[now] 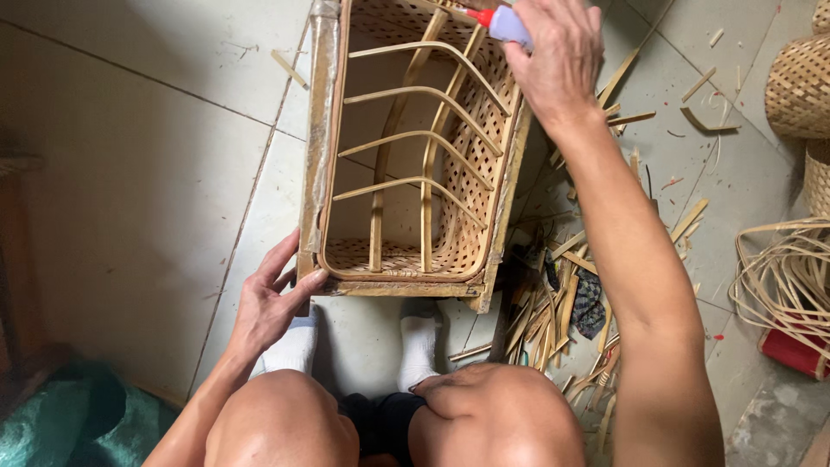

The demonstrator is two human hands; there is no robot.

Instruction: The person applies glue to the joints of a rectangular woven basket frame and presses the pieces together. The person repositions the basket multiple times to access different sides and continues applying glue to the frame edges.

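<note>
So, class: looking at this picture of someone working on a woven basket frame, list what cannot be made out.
- Head view: most of the small bottle is hidden inside the right hand.
- Head view: the far end of the woven basket frame is cut off by the top edge.
- Head view: the left hand has its palm hidden, facing away against the frame's corner.
- Head view: the red object is covered by loose strips.

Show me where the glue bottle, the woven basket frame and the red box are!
Glue bottle [506, 24], head view, on its purple body.
Woven basket frame [322, 156], head view, on its left rim.
Red box [791, 350], head view, on its side.
</note>
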